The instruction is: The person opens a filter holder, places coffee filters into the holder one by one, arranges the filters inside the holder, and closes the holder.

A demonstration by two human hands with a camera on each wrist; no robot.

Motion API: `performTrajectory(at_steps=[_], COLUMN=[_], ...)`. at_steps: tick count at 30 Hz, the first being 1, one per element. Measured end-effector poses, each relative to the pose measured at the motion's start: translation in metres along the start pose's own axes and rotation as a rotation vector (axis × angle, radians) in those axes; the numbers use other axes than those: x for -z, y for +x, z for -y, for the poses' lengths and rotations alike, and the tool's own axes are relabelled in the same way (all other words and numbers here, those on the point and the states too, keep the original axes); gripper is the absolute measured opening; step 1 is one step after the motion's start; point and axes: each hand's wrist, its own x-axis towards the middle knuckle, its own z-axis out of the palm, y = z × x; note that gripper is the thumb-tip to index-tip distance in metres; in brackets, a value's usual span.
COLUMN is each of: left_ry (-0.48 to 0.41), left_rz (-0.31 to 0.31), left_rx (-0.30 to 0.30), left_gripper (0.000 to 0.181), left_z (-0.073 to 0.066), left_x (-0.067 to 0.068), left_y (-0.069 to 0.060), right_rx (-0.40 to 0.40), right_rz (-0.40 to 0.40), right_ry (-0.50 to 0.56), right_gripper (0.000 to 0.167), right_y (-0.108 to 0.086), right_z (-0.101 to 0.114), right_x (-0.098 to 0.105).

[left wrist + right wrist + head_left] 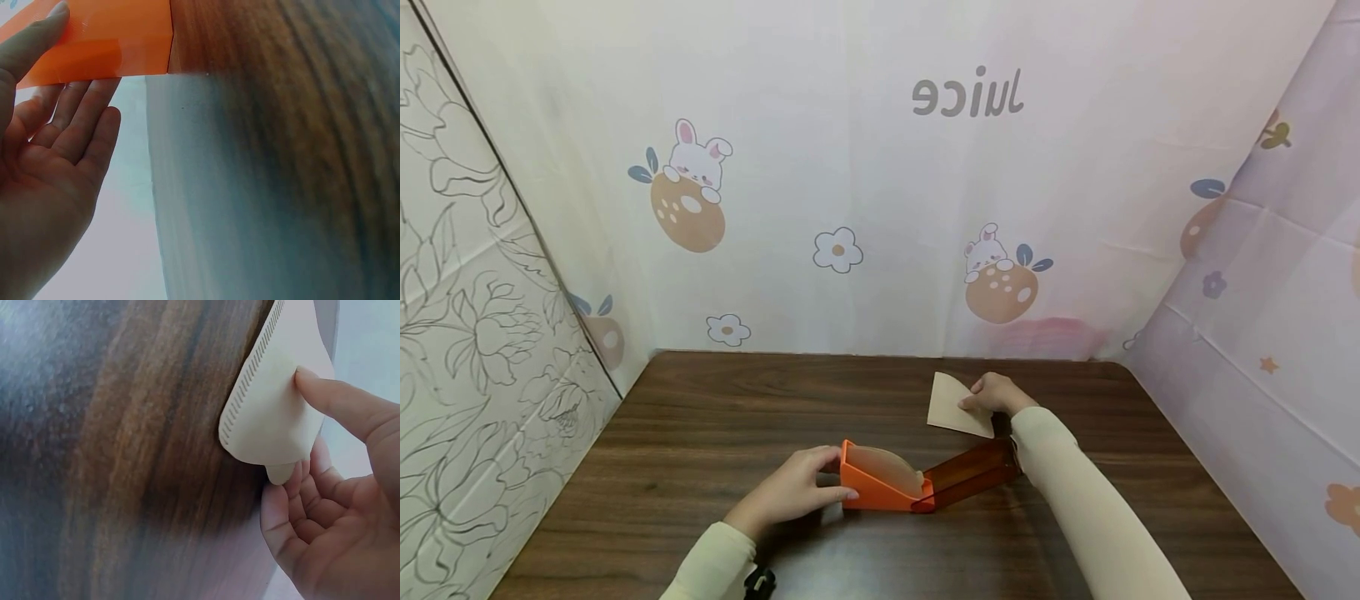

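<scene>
An orange coffee filter holder (874,490) stands on the table with its brown see-through lid (973,473) swung open to the right. Tan paper filters (883,463) sit upright inside it. My left hand (797,490) grips the holder's left end, thumb on the near side; in the left wrist view the thumb lies on the orange wall (112,31) and the other fingers are partly hidden behind it. Beyond the lid, my right hand (997,393) pinches a tan coffee filter (951,407). The right wrist view shows its crimped edge and the thumb pressed on the paper (269,419).
The dark wood-grain table (715,417) reaches back to a printed curtain (850,167). More hanging cloth (482,333) closes off the left and right sides. A black object (760,583) shows by the left wrist.
</scene>
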Motion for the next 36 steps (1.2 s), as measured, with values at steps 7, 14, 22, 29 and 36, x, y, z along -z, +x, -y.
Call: performTrajectory(at_steps=[7,14,22,29,36], left_ry=[0.011,0.012,0.010,-0.003,-0.014], left_rz=[0.003,0.006,-0.002,0.007,0.010], left_rx=[0.006,0.003,-0.013,-0.009,-0.004], left_gripper=[0.032,0.031,0.031,0.031,0.030], left_z=[0.001,0.000,0.000,0.001,0.000], left_x=[0.000,0.000,0.000,0.000,0.001], left_y=[0.000,0.000,0.000,0.000,0.000], right_rx=[0.010,0.017,0.074,0.096,0.097], right_rz=[-0.020,-0.015,-0.023,-0.058,-0.066], right_ry=[0.062,0.139,0.155,0.166,0.183], right_gripper=[0.046,0.046,0.026,0.026,0.027], right_y=[0.001,-0.002,-0.004,-0.008,-0.008], right_z=[-0.005,-0.008,-0.013,-0.013,-0.012], right_x=[-0.003,-0.005,-0.002,-0.001,0.003])
